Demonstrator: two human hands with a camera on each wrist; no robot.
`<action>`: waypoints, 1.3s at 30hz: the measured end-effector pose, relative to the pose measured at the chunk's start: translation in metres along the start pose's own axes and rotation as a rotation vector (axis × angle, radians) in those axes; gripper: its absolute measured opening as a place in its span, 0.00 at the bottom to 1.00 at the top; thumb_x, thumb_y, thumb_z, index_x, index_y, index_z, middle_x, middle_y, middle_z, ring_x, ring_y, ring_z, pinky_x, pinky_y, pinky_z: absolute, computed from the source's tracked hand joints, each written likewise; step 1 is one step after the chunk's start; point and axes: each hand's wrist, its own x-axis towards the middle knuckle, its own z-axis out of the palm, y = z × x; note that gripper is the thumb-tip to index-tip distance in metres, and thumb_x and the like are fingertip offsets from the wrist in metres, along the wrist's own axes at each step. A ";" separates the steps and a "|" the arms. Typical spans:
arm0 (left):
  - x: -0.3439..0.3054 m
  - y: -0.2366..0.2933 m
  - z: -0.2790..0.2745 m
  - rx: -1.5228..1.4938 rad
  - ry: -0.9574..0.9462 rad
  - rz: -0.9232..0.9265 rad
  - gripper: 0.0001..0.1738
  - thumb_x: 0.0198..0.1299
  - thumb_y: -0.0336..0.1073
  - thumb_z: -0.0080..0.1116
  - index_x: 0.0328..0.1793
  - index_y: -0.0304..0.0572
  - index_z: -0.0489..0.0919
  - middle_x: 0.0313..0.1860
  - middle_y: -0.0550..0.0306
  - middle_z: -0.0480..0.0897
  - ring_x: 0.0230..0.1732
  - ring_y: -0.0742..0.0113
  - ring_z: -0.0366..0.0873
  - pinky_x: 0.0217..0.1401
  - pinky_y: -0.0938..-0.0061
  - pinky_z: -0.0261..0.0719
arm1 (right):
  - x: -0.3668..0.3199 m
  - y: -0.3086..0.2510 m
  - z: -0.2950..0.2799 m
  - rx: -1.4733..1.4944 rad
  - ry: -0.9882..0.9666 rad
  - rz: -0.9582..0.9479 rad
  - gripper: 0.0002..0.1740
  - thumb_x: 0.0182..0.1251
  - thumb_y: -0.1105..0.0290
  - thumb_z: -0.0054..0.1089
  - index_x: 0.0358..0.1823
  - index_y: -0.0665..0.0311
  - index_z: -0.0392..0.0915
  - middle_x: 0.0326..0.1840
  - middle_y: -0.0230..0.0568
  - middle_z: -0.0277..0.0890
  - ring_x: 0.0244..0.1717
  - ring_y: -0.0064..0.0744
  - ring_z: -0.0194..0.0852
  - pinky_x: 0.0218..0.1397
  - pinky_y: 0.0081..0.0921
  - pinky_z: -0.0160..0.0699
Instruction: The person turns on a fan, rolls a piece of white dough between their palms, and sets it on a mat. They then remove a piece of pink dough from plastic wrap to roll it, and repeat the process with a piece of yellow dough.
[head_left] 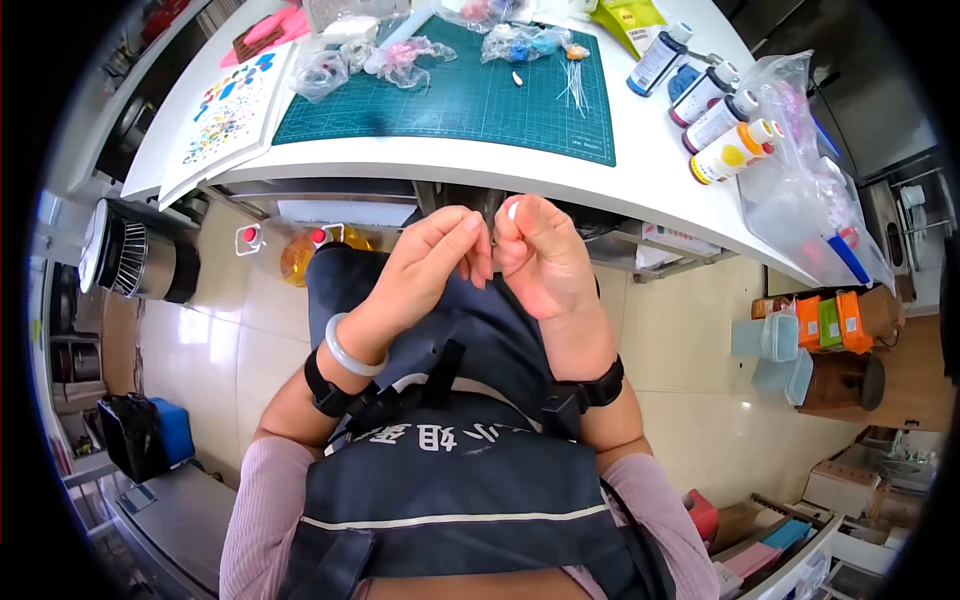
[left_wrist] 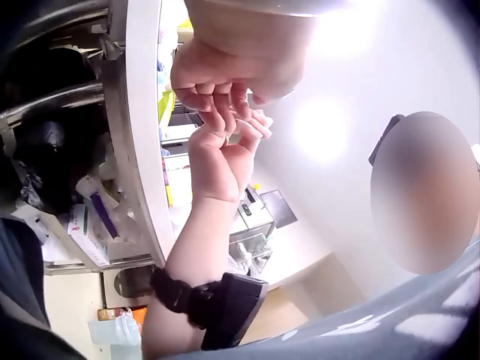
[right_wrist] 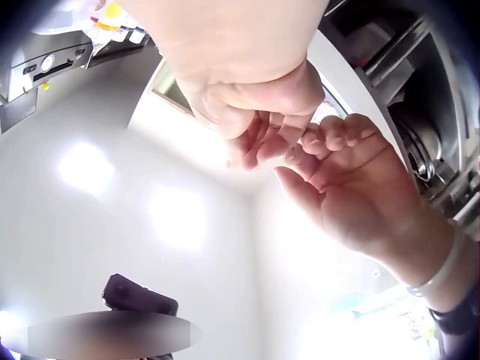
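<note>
My right hand (head_left: 548, 255) pinches a small white piece (head_left: 513, 210) between thumb and forefinger; it looks like a bit of clay, mostly hidden by the fingertips. Close beside it is my left hand (head_left: 437, 258), its fingers loosely bent and nothing visible in them. Both hands are raised in front of the table edge, over the lap. In the right wrist view the left hand (right_wrist: 367, 187) has its palm turned up, fingertips right by those of the right hand (right_wrist: 274, 105). The left wrist view shows the right hand (left_wrist: 221, 161) below the left hand (left_wrist: 240, 67).
A green cutting mat (head_left: 440, 110) lies on the white table (head_left: 400, 155), bearing plastic-wrapped lumps (head_left: 405, 60), thin white wires (head_left: 573, 85) and a small white piece (head_left: 517, 78). Several paint bottles (head_left: 725, 150) stand at right, near a plastic bag (head_left: 790, 205). A paint-spotted board (head_left: 225, 125) lies left.
</note>
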 end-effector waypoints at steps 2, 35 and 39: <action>-0.007 0.001 0.004 -0.082 -0.005 -0.037 0.19 0.72 0.46 0.39 0.34 0.42 0.74 0.26 0.62 0.77 0.29 0.77 0.73 0.34 0.83 0.67 | -0.009 0.007 0.005 -0.188 0.056 -0.105 0.10 0.64 0.71 0.61 0.44 0.68 0.79 0.26 0.34 0.74 0.27 0.21 0.72 0.31 0.19 0.74; -0.026 -0.071 -0.087 -0.620 0.172 -0.291 0.11 0.62 0.36 0.59 0.36 0.32 0.82 0.30 0.54 0.84 0.27 0.75 0.77 0.30 0.85 0.71 | 0.043 0.056 0.000 -1.686 -0.368 -0.365 0.18 0.64 0.72 0.52 0.55 0.71 0.71 0.46 0.47 0.74 0.44 0.46 0.72 0.49 0.33 0.71; -0.023 -0.069 -0.102 -0.355 0.204 -0.281 0.13 0.64 0.37 0.55 0.41 0.31 0.81 0.34 0.49 0.84 0.32 0.66 0.81 0.37 0.78 0.76 | 0.060 0.059 -0.003 -1.877 -0.438 -0.478 0.21 0.61 0.68 0.58 0.53 0.71 0.73 0.44 0.44 0.76 0.43 0.43 0.73 0.47 0.32 0.73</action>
